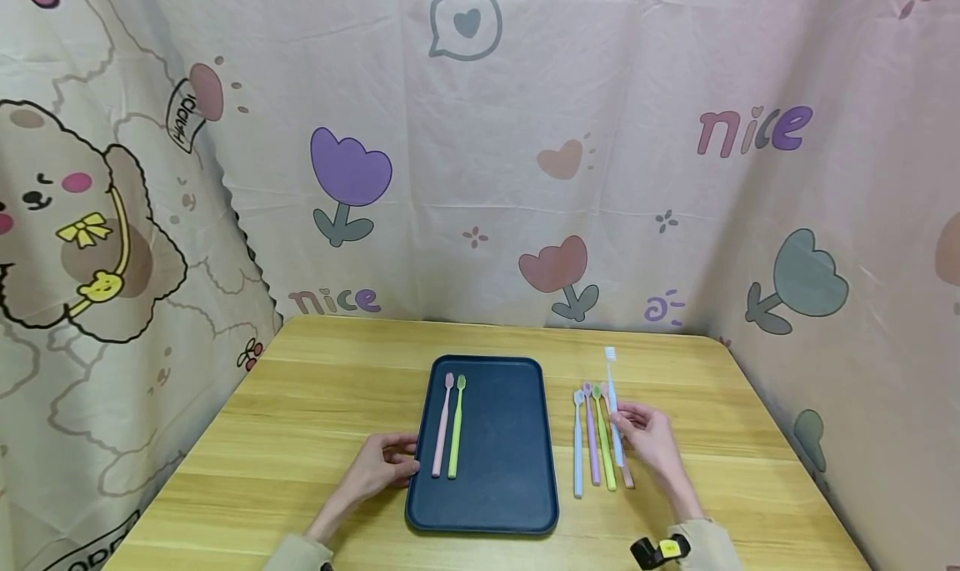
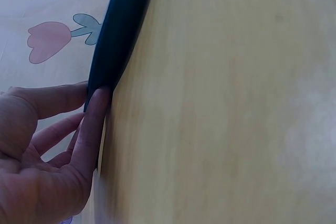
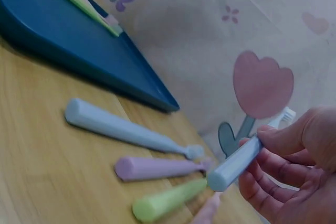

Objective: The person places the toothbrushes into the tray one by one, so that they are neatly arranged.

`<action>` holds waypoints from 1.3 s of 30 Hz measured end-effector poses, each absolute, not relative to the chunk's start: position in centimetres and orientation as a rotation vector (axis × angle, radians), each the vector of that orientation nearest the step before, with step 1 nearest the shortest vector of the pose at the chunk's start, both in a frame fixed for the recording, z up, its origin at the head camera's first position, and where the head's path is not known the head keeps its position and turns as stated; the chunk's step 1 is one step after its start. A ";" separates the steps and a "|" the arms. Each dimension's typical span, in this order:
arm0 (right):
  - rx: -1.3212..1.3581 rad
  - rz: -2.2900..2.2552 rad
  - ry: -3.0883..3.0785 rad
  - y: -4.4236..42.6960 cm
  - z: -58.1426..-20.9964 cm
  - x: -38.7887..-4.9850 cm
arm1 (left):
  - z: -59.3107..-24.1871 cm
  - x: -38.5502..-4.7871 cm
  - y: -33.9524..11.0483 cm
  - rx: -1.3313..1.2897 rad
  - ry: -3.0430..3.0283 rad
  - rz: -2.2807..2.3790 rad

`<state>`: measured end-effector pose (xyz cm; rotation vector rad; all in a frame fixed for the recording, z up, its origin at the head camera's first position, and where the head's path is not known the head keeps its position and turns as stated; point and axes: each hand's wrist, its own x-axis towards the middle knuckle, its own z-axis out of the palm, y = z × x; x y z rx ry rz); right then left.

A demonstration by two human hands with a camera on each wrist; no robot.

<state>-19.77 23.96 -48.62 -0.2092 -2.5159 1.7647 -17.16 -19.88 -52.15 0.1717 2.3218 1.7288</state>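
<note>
My right hand pinches a light blue toothbrush between thumb and fingers, its white bristles pointing away from me. Under and beside it on the table lie a blue toothbrush, a purple toothbrush, a green toothbrush and a pink toothbrush, partly covered by the held one. A dark blue tray carries another pink toothbrush and another green toothbrush, side by side at its left. At the tray's left edge, my left hand holds the rim between thumb and fingers.
The wooden table extends around the tray. Behind it hangs a printed curtain that also closes off both sides. A black strap with a yellow part sits at my right wrist.
</note>
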 end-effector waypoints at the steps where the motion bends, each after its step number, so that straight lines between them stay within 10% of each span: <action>1: -0.197 1.767 -2.517 23.7 -48.6 -19.8 | -52.2 -17.2 -19.9 0.172 2.322 1.729; 39: 0.111 1.958 -2.495 14.8 -48.2 -19.8 | -52.1 -17.0 -19.9 0.187 2.319 1.741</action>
